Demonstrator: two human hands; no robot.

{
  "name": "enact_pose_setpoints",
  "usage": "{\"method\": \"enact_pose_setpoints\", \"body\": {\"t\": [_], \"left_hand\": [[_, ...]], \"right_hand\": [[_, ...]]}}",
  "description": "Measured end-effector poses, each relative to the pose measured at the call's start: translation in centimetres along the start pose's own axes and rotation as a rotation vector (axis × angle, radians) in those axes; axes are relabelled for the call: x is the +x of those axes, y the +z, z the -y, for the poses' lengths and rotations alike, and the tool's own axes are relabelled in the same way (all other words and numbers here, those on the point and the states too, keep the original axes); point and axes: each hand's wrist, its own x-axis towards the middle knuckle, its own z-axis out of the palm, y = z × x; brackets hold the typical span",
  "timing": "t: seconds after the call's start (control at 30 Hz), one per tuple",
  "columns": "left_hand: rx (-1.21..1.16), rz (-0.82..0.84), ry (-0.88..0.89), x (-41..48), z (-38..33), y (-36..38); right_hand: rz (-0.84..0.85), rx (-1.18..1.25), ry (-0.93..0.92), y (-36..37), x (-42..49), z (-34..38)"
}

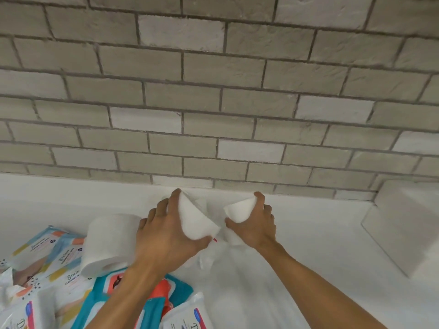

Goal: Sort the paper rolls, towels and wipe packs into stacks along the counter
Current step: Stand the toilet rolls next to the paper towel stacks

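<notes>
Wipe packs (66, 288), labels blurred, left hand (164, 236) grip curled round paper roll (197, 217), right hand (256, 224) grip curled round second roll (238, 208)

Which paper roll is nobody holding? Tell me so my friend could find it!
Under the grey brick wall runs a white counter. At its left, colourful wipe packs lie in a pile, and one paper roll lies on its side on them. Unlike the two rolls beside it, no hand grips it.

Left hand (166, 236) grips paper roll (197, 219); right hand (257, 226) grips second roll (238, 208).
</notes>
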Motion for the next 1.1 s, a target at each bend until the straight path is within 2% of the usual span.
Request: {"method": "enact_pose_setpoints", "body": {"t": [0.33, 0.53, 0.73, 0.83, 1.1], "left_hand": [[-0.372, -0.132, -0.01, -2.2, -6.2, 3.8], [-0.477, -0.117, 0.012, -3.0, -10.9, 7.2], [-0.56, -0.088, 0.046, -2.4, -15.6, 10.3], [-0.587, -0.083, 0.061, -1.7, -17.5, 12.0], [-0.665, -0.027, 0.141, 0.6, -21.7, 16.3]], "right_hand": [[-0.181, 0.271, -0.05, -8.6, -5.1, -7.5], [-0.26, 0.334, -0.04, -13.1, -5.8, -12.2], [-0.242, 0.37, 0.039, -16.5, -3.3, -16.9], [-0.287, 0.349, 0.091, -17.7, -1.4, -18.9], [-0.392, 0.107, 0.154, -19.2, 4.3, -23.3]]}}
